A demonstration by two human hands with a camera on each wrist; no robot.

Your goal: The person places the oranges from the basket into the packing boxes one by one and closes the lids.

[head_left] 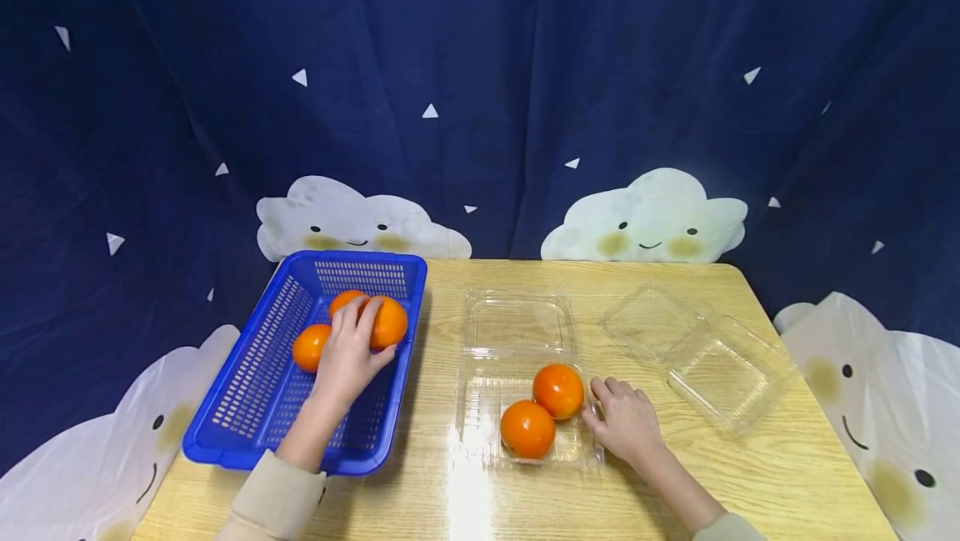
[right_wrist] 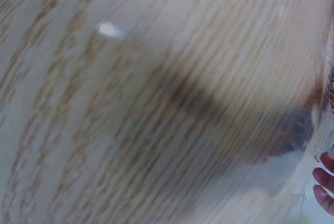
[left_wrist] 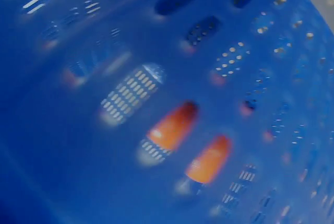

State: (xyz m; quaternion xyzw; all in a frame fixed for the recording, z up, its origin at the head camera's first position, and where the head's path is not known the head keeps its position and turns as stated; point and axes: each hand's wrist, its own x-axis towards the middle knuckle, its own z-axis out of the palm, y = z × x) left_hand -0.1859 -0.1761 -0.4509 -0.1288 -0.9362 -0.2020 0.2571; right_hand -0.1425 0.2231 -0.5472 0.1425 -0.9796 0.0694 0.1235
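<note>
In the head view my left hand point(head_left: 351, 353) is inside the blue basket point(head_left: 390, 433), its fingers and thumb round an orange point(head_left: 391, 323) near the right wall. Another orange point(head_left: 310, 348) lies left of the hand, and a third point(head_left: 346, 300) shows partly behind the fingers. Two oranges point(head_left: 527, 429) sit in the base of a clear plastic clamshell box point(head_left: 480, 420), whose lid point(head_left: 519, 324) is folded back. At the box's right edge is my right hand point(head_left: 628, 424), fingers loosely bent, holding nothing. Only its fingertips point(right_wrist: 324, 179) show in the right wrist view.
A second clear clamshell box point(head_left: 727, 370), opened out, lies at the right of the wooden table point(head_left: 795, 474). A dark blue curtain point(head_left: 480, 49) with cloud faces hangs behind. Through slots in the basket wall point(left_wrist: 78, 156), orange colour shows in the left wrist view.
</note>
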